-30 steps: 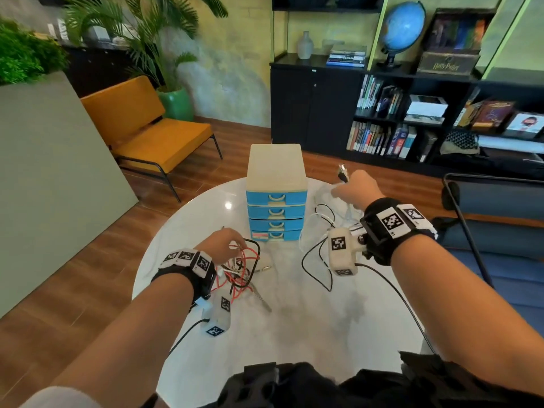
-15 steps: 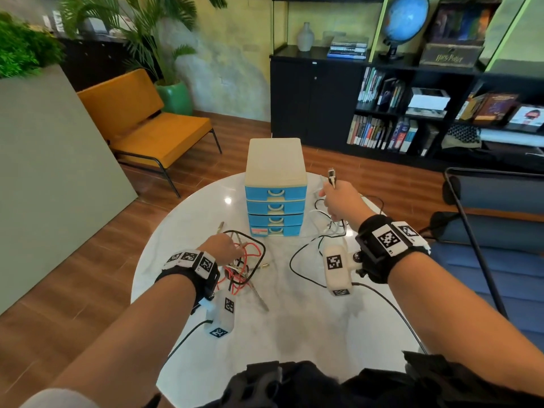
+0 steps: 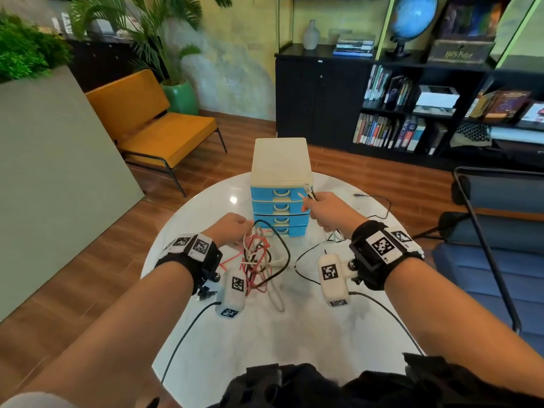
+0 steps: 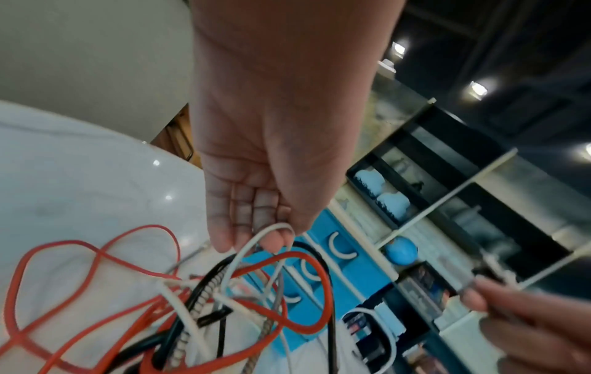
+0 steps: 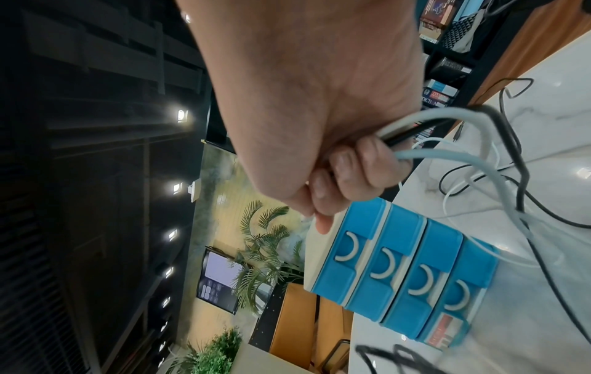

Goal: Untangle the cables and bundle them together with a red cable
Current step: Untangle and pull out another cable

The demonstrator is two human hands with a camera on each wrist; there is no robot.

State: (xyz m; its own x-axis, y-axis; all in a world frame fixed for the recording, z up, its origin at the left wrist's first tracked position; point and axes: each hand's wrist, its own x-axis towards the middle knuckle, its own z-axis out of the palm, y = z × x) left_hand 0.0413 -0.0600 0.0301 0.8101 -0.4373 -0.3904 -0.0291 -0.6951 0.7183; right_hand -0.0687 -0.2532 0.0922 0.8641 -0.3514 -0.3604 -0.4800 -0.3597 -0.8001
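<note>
A tangle of red, white and black cables [image 3: 259,260] hangs over the white round table [image 3: 294,334]. My left hand [image 3: 232,228] holds it up by its top, fingers curled round a white loop [image 4: 272,227]. The red cable [image 4: 297,254] winds through the tangle in wide loops. To the right, my right hand [image 3: 323,210] is a fist round a few grey and black cables [image 5: 447,113], whose plug ends [image 3: 308,190] stick up above the fist. Those cables trail down to the table behind that hand. It is in front of the drawers' right edge.
A small drawer unit [image 3: 279,160] with blue fronts stands at the table's far middle, just behind both hands. A thin black cable [image 3: 379,207] lies loose at the far right of the table. A dark chair [image 3: 485,245] stands close on the right.
My right hand has swung left with its cables, from the table's right side to the front of the drawers. My left hand has raised the tangle and moved it forward.
</note>
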